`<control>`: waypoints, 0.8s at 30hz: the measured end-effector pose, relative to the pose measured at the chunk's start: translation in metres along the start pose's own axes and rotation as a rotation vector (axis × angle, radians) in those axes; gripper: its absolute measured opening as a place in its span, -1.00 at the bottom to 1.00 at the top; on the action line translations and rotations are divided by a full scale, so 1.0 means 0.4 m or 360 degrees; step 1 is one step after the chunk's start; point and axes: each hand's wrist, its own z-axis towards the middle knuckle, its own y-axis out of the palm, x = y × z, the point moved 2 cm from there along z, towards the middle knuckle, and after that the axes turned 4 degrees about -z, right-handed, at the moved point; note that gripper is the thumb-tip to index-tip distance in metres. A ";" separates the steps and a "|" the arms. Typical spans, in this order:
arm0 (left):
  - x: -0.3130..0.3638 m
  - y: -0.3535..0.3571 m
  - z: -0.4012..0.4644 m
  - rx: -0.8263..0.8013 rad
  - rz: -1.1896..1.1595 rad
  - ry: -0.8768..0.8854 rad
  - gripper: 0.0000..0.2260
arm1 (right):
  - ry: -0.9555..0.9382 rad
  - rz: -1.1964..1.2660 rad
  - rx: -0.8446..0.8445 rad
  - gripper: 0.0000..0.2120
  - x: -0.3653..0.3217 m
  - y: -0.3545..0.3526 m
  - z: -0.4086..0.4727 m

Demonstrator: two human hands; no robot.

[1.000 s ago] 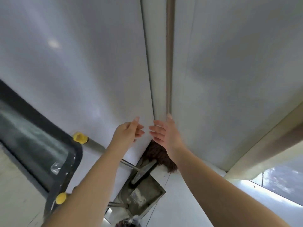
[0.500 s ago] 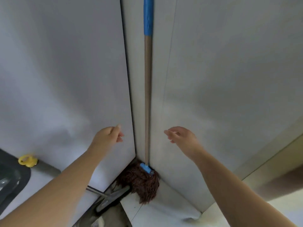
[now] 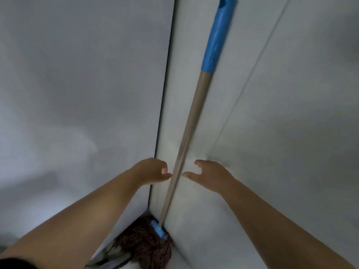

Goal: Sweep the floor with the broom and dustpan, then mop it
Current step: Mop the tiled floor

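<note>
Both the left hand (image 3: 153, 171) and right hand (image 3: 209, 172) hover open and empty beside the tan-poled, blue-gripped brown string mop (image 3: 186, 136) leaning in the white wall corner, so mopping looks not yet begun.

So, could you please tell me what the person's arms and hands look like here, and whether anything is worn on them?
Both forearms are bare right down to the wrists: no sleeves, gloves, watch, bracelets or rings show on the left hand or the right hand. A dark patch shows at the bottom-left corner beside the left arm; what it is cannot be told.
</note>
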 end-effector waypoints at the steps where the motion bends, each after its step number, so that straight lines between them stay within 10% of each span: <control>1: -0.005 0.003 0.026 0.0008 -0.0004 0.0009 -0.71 | 0.0013 0.0050 0.0005 -0.21 -0.004 0.001 0.027; 17: -0.003 0.075 0.259 0.0007 -0.0328 -0.0025 -0.60 | 0.0117 0.1080 -0.0049 -0.62 -0.031 0.053 0.216; 24: 0.047 0.144 0.206 -0.0134 -0.0830 -0.0096 -0.51 | 0.0031 0.1536 0.0354 -0.89 -0.047 -0.017 0.200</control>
